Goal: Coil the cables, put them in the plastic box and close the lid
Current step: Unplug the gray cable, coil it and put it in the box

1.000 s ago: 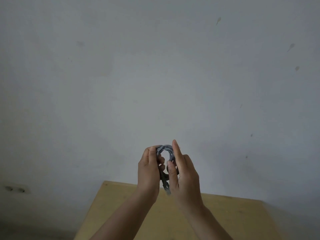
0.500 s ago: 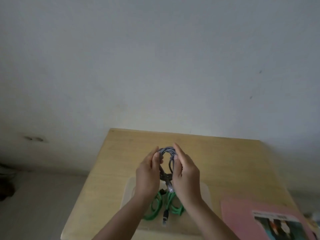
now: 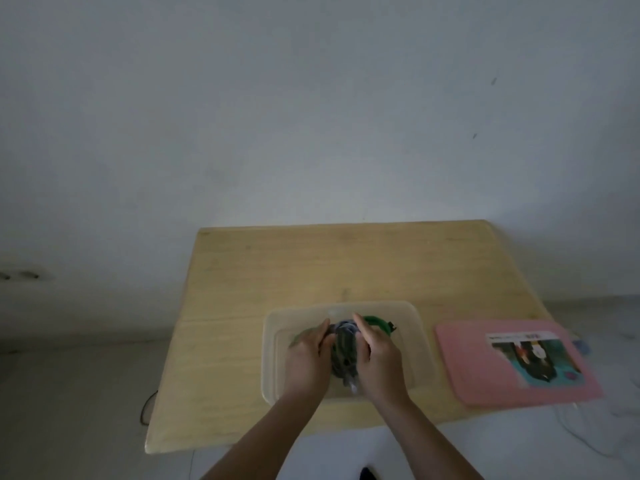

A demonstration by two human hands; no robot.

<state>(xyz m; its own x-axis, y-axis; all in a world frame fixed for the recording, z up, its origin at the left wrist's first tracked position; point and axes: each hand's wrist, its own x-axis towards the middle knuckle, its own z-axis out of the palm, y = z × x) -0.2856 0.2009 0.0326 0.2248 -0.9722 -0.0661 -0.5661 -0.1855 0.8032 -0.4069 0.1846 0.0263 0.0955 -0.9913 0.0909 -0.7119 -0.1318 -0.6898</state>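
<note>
A clear plastic box [image 3: 420,327] stands open on the wooden table [image 3: 277,271]. Both hands are inside it, holding a coiled grey cable [image 3: 343,351] between them. My left hand [image 3: 308,355] grips the coil's left side and my right hand [image 3: 379,358] grips its right side. A silver plug hangs from the coil near the box's front wall. A green cable [image 3: 375,321] lies in the box behind the hands, partly hidden. The pink lid [image 3: 485,372], with a printed label, lies flat on the table to the right of the box.
The table stands against a white wall [image 3: 311,116]. A thin dark wire [image 3: 147,408] loops on the floor by the table's left front corner. White cord [image 3: 581,431] lies on the floor at the right. A wall socket [image 3: 20,274] sits low on the left.
The view has tilted down, bringing the whole table, box and lid into sight. Both hands have lowered the grey coil from above the table into the box.
</note>
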